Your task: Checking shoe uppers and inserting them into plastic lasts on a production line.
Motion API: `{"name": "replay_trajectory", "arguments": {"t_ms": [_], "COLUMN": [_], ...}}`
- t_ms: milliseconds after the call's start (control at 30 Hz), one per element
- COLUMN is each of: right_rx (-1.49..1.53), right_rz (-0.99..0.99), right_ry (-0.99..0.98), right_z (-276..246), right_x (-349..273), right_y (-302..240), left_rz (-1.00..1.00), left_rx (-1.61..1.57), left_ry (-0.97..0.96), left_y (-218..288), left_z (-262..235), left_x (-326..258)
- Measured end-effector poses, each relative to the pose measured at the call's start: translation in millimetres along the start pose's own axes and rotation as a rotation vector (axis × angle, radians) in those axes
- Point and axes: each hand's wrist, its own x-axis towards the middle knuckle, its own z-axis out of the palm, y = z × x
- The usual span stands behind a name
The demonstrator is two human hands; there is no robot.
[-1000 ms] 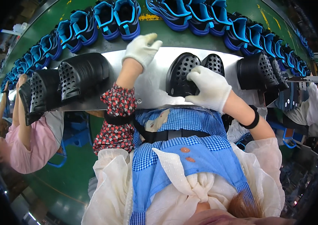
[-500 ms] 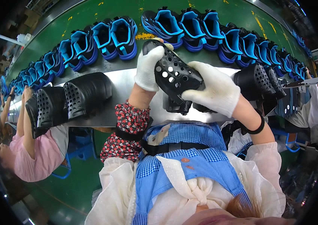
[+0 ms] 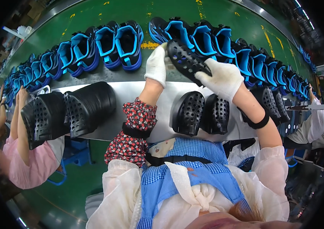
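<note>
A black perforated plastic shoe tree (image 3: 187,57) is held up at a slant above the metal ledge, in front of the shoe row. My right hand (image 3: 222,78), in a white glove, grips its near right end, thumb on the near edge. At its far left end is my left hand (image 3: 156,64), also gloved, with the fingers closed at the edge and partly hidden behind the shoe tree. Nearer to me, two more perforated shoe trees, a left one (image 3: 188,113) and a right one (image 3: 215,114), stand side by side on the ledge.
Black-and-blue sports shoes (image 3: 128,45) line the green conveyor belt (image 3: 131,11). More black shoe trees stand at the left (image 3: 89,107) and right (image 3: 265,101) of the metal ledge (image 3: 143,124). A person in a pink top (image 3: 36,164) works at the left, another person at the right.
Both hands have raised the shoe tree away from me and slightly right, turning it more edge-on. The two shoe trees beneath now show fully. The view has shifted a little.
</note>
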Motion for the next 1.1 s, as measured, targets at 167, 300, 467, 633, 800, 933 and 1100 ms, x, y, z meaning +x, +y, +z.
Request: {"name": "replay_trajectory", "arguments": {"t_ms": [167,300,467,633,800,933,1100], "right_rx": [-0.184,-0.207,-0.252,-0.222,-0.182,-0.213,-0.17], "right_rz": [0.066,-0.046,-0.086,0.038,0.129,-0.079,0.028], "right_ry": [-0.083,-0.238,-0.246,-0.258,-0.296,-0.238,-0.301], "right_z": [-12.6,-29.7,-17.2,9.4,9.7,25.8,7.3], "right_x": [57.2,112.4,157.8,166.9,159.1,157.9,154.5], "right_y": [19.6,24.2,2.8,-7.3,17.6,11.3,14.2], "left_rz": [0.437,0.327,0.084,-0.1,-0.284,-0.204,-0.125], "left_rx": [1.229,1.404,1.668,1.743,1.845,1.852,1.786], "left_ry": [-0.222,-0.294,-0.387,-0.463,-0.526,-0.543,-0.336], "left_y": [-26.6,-25.2,-6.5,-4.7,-24.1,-25.4,-12.4], "left_z": [8.3,20.9,24.1,26.7,27.1,19.6,12.8], "left_x": [29.5,40.8,34.1,48.4,66.4,65.2,43.0]}}
